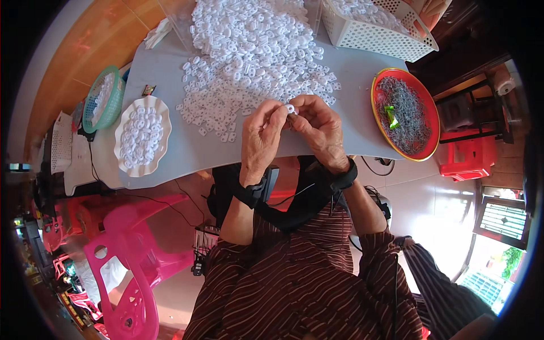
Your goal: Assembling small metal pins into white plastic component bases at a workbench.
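Observation:
My left hand (262,131) and my right hand (318,126) meet above the near edge of the grey table (351,79). Together they pinch one small white plastic piece (290,108) between their fingertips. Just beyond the hands spreads a big heap of the same white pieces (255,51). A black band sits on each wrist.
A white scalloped plate (143,136) with white pieces lies at the left, with a green basket (103,99) beside it. A red round tray (406,113) of small grey metal parts lies at the right. A white perforated basket (377,25) stands far right. Pink plastic chair (130,266) below left.

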